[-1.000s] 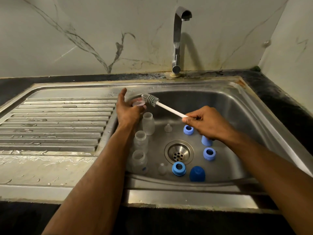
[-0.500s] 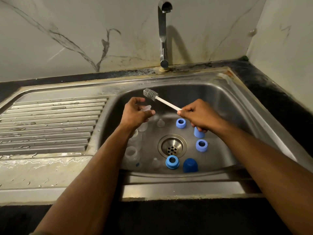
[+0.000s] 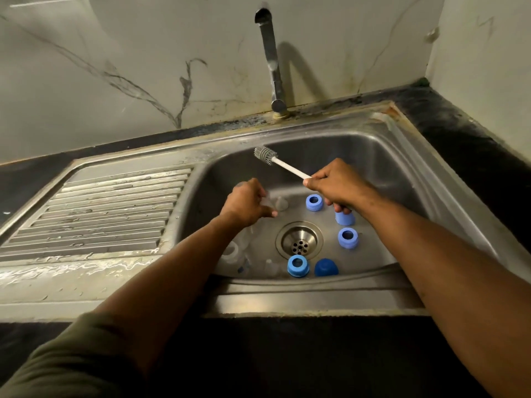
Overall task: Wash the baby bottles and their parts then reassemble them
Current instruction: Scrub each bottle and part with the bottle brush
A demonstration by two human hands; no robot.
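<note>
The washing looks to be at an early stage: every part lies loose in the sink [image 3: 396,156], nothing is joined, and no water runs from the tap [image 3: 271,61]. On the basin floor, 3 blue screw rings [image 3: 314,203] and 2 blue caps [image 3: 326,267] sit around the drain [image 3: 299,244], and the clear bottles [image 3: 230,251] stand along the left wall, partly hidden by the forearm. The right hand [image 3: 336,185] is closed in a fist on the white handle of the bottle brush [image 3: 283,165]. Its long axis runs from that fist up and left, bristle head pointing toward the back-left corner, raised clear of the parts. The left hand [image 3: 247,203] is curled low over a small clear piece [image 3: 280,203]; I cannot tell whether it grips it. Scrubbing, rinsing and reassembly all appear to remain.
</note>
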